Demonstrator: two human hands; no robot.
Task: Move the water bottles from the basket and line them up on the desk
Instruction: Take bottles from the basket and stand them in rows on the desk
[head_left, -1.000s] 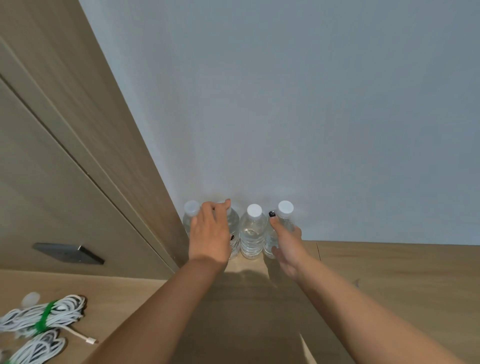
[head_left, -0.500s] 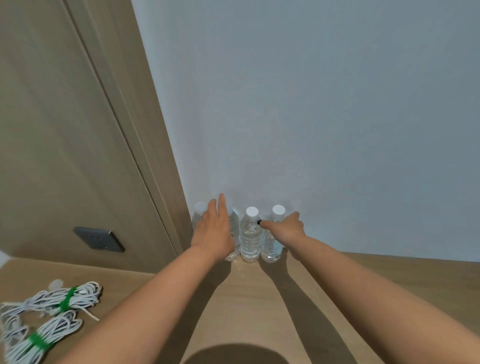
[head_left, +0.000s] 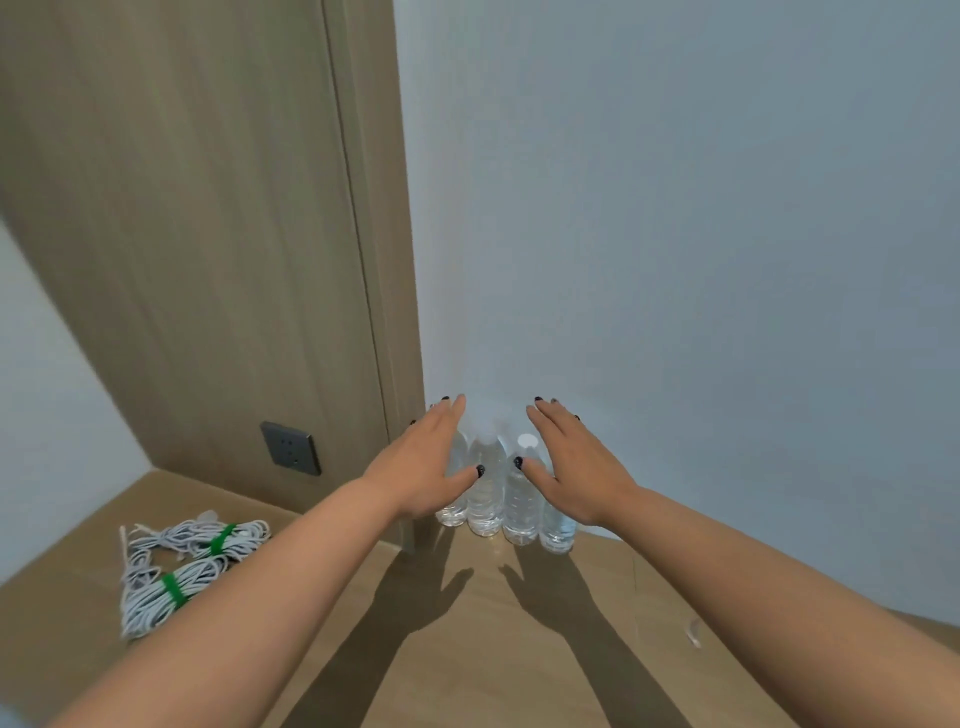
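Bottles (head_left: 506, 493) stand in a row on desk (head_left: 467, 649) at wall. My left hand (head_left: 423, 467) and right hand (head_left: 576, 470) flat, fingers spread, holding nothing. Cable bundles (head_left: 176, 566) lie left.

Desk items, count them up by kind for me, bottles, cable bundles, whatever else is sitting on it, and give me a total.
Water bottles: 4, upright in a row against the wall, partly hidden behind the left hand and right hand
Coiled white cable bundles with green ties: 2
Total: 6 on the desk
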